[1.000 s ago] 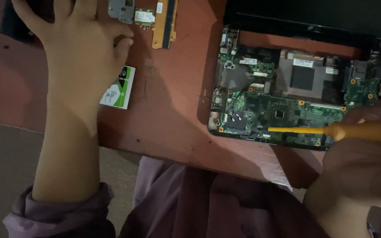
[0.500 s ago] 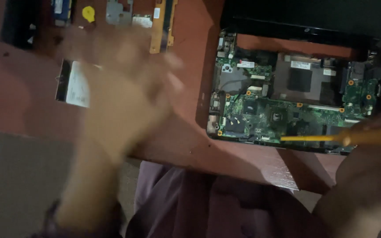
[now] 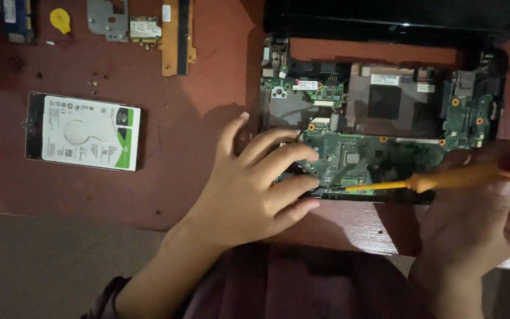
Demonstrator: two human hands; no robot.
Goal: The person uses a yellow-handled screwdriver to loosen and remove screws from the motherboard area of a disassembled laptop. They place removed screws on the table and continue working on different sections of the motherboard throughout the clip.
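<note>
An opened laptop base point(image 3: 385, 65) lies on the reddish table point(image 3: 196, 118) with its green circuit board point(image 3: 379, 156) bare. My left hand point(image 3: 255, 189) rests on the board's left front corner, fingers spread over it and holding nothing. My right hand point(image 3: 485, 207) grips a screwdriver point(image 3: 438, 180) with a yellow shaft and red handle end. Its tip touches the front edge of the board, close to my left fingertips.
A hard drive point(image 3: 84, 131) with a white and green label lies at the left. Along the far edge sit a metal bracket point(image 3: 107, 19), a small card point(image 3: 144, 28), an orange strip part point(image 3: 177, 36), a yellow round piece point(image 3: 61, 19) and loose screws point(image 3: 94, 84). The dark laptop lid point(image 3: 396, 18) stands behind.
My left hand left the hard drive at the left and swept right onto the circuit board. The hard drive now lies uncovered. The screwdriver has stayed at the board's front edge.
</note>
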